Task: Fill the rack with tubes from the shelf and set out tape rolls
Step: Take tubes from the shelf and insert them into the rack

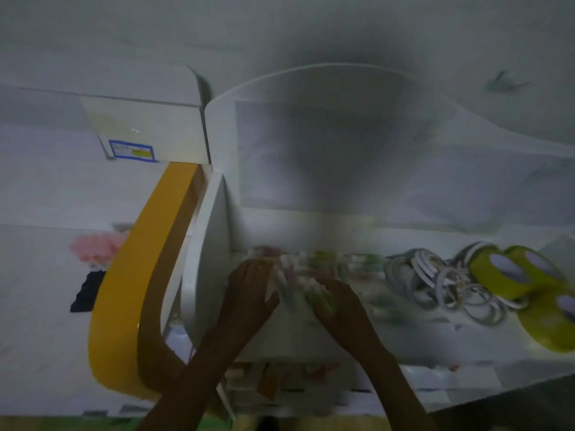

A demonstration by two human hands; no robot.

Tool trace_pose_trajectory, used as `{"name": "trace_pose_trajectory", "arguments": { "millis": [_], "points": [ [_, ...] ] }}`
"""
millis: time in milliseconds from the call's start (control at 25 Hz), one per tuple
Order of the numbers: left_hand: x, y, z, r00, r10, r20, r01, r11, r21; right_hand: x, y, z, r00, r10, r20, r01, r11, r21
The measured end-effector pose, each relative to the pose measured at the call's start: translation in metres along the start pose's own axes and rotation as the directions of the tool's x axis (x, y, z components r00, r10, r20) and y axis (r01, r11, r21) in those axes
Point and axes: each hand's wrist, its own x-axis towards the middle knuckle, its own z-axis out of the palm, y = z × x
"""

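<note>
A: Where are the hands?

B: Both reach forward at lower centre onto the white shelf (311,225). The left hand (249,290) lies flat, fingers straight and spread, thumb out to the right, against the left side of a blurred pile of tubes (308,275). The right hand (334,295) rests on the pile's near side, fingers bent down over the tubes; through the blur I cannot tell if it grips any.

A: What lies around them?

B: A curved orange-yellow panel (137,293) stands left of the shelf's side wall. At upper left sits a white box with a blue-edged label (132,149). A loose heap of thin white tape rolls (441,281) lies right of the tubes, too tangled to count. Beyond, at the right edge, are three yellow tape rolls (510,275).
</note>
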Motion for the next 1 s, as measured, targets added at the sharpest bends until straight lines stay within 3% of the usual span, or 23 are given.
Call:
{"name": "trace_pose_trajectory", "arguments": {
  "millis": [160, 360, 600, 760, 880, 1000],
  "points": [
    [0.024, -0.010, 0.020, 0.984, -0.158, 0.085, 0.149, 0.983, 0.105, 0.023, 0.007, -0.002, 0.994, -0.100, -0.041, 0.100, 0.995, -0.001],
    [0.038, -0.012, 0.031, 0.981, -0.164, 0.100, 0.144, 0.973, 0.180, 0.040, 0.030, -0.007, 0.991, -0.136, -0.007, 0.136, 0.991, -0.002],
    [0.031, 0.003, 0.030, 0.976, -0.216, 0.010, 0.213, 0.967, 0.141, 0.052, 0.048, -0.016, 0.975, -0.219, 0.023, 0.217, 0.973, 0.075],
    [0.028, 0.019, 0.015, 0.960, -0.221, -0.171, 0.246, 0.959, 0.142, 0.061, 0.056, -0.005, 0.961, -0.264, 0.085, 0.261, 0.964, 0.050],
    [0.012, 0.031, 0.001, 0.937, -0.213, -0.277, 0.241, 0.968, 0.073, 0.065, 0.054, 0.005, 0.948, -0.291, 0.127, 0.284, 0.956, 0.066],
    [-0.010, 0.042, -0.010, 0.928, -0.225, -0.296, 0.234, 0.972, -0.005, 0.070, 0.037, 0.014, 0.926, -0.344, 0.152, 0.341, 0.939, 0.045]
  ]
}}
